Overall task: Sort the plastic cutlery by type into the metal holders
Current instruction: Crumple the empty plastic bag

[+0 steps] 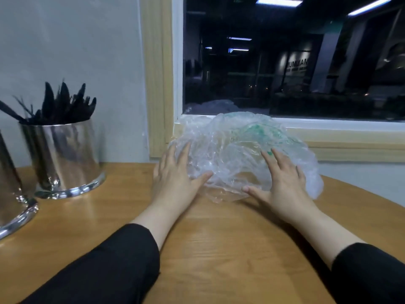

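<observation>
Crumpled clear bag (238,154) flanked by both hands on the wooden table (219,249).
Left hand (175,176) and right hand (285,183) are laid flat, fingers straight, gripping nothing, likely to steady it; black cutlery (59,106) is stood in the metal holder (63,156), far left.

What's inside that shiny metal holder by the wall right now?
Black plastic cutlery stands in the metal holder, tips poking above its rim. The wall hides the handles, so types and count are unclear. A second holder is cut off at the edge.

Both hands (175,172) (285,178) flat, fingers (183,153) spread
</observation>
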### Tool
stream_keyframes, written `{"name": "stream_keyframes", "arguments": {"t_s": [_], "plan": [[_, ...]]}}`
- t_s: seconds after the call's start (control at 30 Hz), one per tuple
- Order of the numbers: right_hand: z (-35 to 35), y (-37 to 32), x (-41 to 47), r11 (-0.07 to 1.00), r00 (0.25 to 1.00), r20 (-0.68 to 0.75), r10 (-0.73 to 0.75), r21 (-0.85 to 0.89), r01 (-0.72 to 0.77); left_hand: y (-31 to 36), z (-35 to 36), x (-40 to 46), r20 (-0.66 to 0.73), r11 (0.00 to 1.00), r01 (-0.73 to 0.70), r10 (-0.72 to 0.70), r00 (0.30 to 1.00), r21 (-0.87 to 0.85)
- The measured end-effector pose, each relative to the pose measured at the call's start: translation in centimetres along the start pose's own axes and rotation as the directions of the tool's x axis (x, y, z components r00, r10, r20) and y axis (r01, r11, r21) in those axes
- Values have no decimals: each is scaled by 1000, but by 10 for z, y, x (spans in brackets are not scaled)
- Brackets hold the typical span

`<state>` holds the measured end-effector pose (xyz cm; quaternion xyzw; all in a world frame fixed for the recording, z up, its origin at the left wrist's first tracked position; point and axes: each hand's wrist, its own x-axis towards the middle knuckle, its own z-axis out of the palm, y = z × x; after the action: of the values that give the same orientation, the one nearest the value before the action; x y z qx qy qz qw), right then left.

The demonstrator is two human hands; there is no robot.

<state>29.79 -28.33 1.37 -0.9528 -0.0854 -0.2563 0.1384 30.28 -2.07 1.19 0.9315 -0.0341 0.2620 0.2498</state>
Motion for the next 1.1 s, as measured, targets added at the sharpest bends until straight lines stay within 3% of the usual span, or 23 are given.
{"name": "stream_keyframes", "arguments": {"t_s": [0.13, 0.23, 0.43, 0.63, 0.7, 0.77, 0.83, 0.9, 0.97, 1.03, 1.1], "plan": [[17, 18, 23, 996, 987, 139, 83, 22, -87, 1, 30, 36, 97, 995, 67, -74, 993, 73], [28, 25, 36, 992, 953, 290, 89, 56, -109, 6, 47, 50, 212, 993, 118, -111, 971, -21], [38, 9, 31, 971, 917, 362, -169, 221, 92, 34, 49, 32, 268, 853, 200, -73, 961, -483], [14, -40, -24, 846, 853, 310, -419, 474, 244, 51, 35, -7, 245, 753, 278, -159, 956, -596], [0, -43, -48, 833, 889, 216, -404, 488, 260, 47, 26, -25, 205, 761, 267, -178, 962, -591], [-23, -42, -66, 853, 934, -95, -344, 385, 353, 47, 11, -47, 188, 792, 246, -168, 968, -558], [-49, -37, -80, 902, 900, -310, -306, 208, 378, 53, -9, -77, 253, 815, 234, -111, 961, -530], [-73, -33, -93, 934, 925, -188, -331, 73, 350, 62, -29, -111, 368, 809, 231, -20, 930, -540], [-92, -32, -115, 927, 923, 97, -373, -2, 375, 75, -50, -148, 424, 810, 213, 48, 905, -546], [-109, -33, -144, 922, 860, 338, -382, 200, 331, 92, -69, -183, 361, 774, 214, 19, 933, -596], [-128, -41, -180, 895, 814, 466, -347, 425, 138, 116, -87, -214, 189, 704, 200, -94, 977, -681]]}}
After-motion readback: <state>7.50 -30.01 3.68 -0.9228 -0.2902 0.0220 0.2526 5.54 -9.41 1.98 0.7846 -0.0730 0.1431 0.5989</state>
